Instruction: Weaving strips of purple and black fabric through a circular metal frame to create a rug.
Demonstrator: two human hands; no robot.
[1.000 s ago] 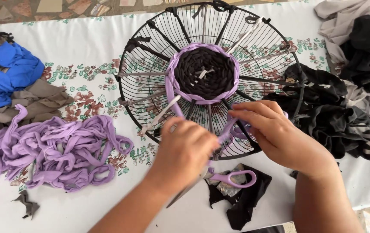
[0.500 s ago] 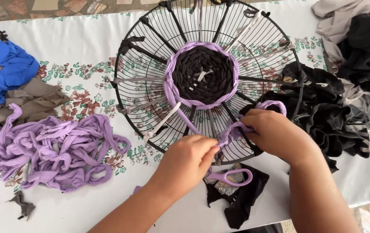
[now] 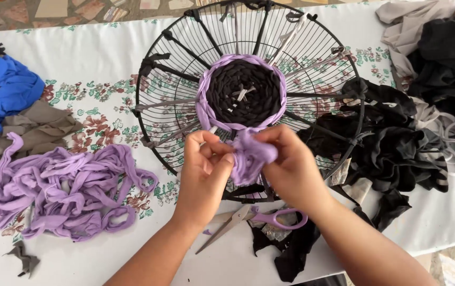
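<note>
1. Over the wire fan guard [image 3: 312, 100], the left hand [image 3: 203, 172] and right hand [image 3: 291, 169] each kept a closed grip on a bunched purple fabric strip [image 3: 249, 154].
2. Judged step: weaving the purple ring around the black centre [image 3: 244, 92].
3. Next seemingly called for threading between spokes.

table: white floral-print cloth [image 3: 95, 58] | floor: irregular stone tiles [image 3: 52, 8] | light: soft, even

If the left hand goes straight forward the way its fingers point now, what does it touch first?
Probably the purple woven ring on the wire fan guard, just beyond the left hand; depth is unclear.
</note>
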